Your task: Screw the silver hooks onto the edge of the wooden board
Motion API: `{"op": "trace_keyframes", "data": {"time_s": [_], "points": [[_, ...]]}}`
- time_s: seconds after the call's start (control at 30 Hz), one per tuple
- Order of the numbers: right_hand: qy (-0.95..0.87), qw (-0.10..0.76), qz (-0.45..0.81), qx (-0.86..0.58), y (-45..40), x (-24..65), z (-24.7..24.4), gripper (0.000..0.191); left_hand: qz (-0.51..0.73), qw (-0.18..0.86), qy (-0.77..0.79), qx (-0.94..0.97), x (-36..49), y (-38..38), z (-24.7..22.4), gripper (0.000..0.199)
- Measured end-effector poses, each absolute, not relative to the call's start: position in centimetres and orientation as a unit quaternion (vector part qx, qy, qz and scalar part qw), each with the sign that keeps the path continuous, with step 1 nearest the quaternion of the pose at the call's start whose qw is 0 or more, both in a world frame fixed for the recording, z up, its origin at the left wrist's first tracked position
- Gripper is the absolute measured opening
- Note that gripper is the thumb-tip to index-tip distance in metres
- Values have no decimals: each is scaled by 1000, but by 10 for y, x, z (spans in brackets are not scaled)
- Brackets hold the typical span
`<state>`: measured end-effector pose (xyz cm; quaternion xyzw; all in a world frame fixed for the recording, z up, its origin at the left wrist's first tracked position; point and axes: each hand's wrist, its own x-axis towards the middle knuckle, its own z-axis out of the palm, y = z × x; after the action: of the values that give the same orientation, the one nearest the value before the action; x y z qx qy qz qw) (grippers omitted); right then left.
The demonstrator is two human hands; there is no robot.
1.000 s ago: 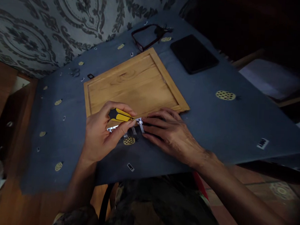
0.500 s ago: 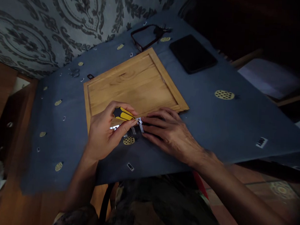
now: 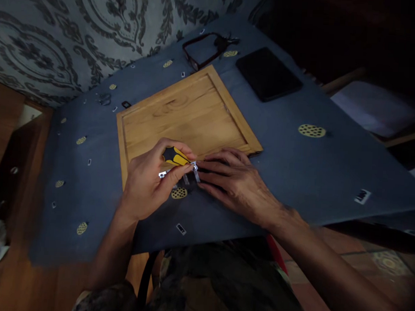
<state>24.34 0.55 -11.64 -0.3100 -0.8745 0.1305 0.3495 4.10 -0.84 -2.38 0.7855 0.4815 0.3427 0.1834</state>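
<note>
Left hand clamped on a yellow-and-black screwdriver, its tip at a metal fitting by the near edge of a wooden panel

Clock directions are as the view shows them, read from the middle of the framed wooden panel [image 3: 181, 115], which lies flat on the tabletop [image 3: 278, 172]. At 7 o'clock, the left hand [image 3: 146, 178] has thumb and fingers closed around the screwdriver [image 3: 176, 157]; the handle slants slightly downward, pointing between 3 and 4 o'clock. Its tip meets the bright metal fitting [image 3: 196, 174] at 6 o'clock, partly hidden by the fingertips. A second metal piece [image 3: 162, 174] shows under the left palm.

At 5 o'clock, the right hand [image 3: 238, 186] has its fingers stretched toward the fitting, their tips at its side; whether they grip it or only steady it, I cannot tell.

A dark blue cloth printed with yellow pineapples covers the tabletop. Dark-framed eyeglasses [image 3: 194, 64] lie just beyond the panel at 12 o'clock, with what look like keys [image 3: 229, 39] beside them at 1 o'clock. A black tablet [image 3: 269, 74] rests at 2 o'clock. Between 9 and 10 o'clock are a small dark loop [image 3: 126, 104] near the panel's corner and, farther out, scissors [image 3: 104, 99]
</note>
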Motion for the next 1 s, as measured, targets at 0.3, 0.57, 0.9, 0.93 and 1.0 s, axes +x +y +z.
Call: {"op": "trace_keyframes", "data": {"time_s": [0.3,0.57,0.9,0.93,1.0], "points": [[-872,362,123,-306,7,243,-119,18,419,225,478,739,36,-7,-22,15],[-873,368,100,-303,8,242,-120,16,525,208,541,623,-2,15,-32,25],[-884,378,30,-274,14,242,-123,23,221,73,597,767,-35,84,-49,17],[-885,376,28,-273,15,242,-122,23,192,66,593,779,-31,88,-52,18],[-887,370,27,-274,15,242,-121,23,146,55,584,797,-25,94,-58,25]]}}
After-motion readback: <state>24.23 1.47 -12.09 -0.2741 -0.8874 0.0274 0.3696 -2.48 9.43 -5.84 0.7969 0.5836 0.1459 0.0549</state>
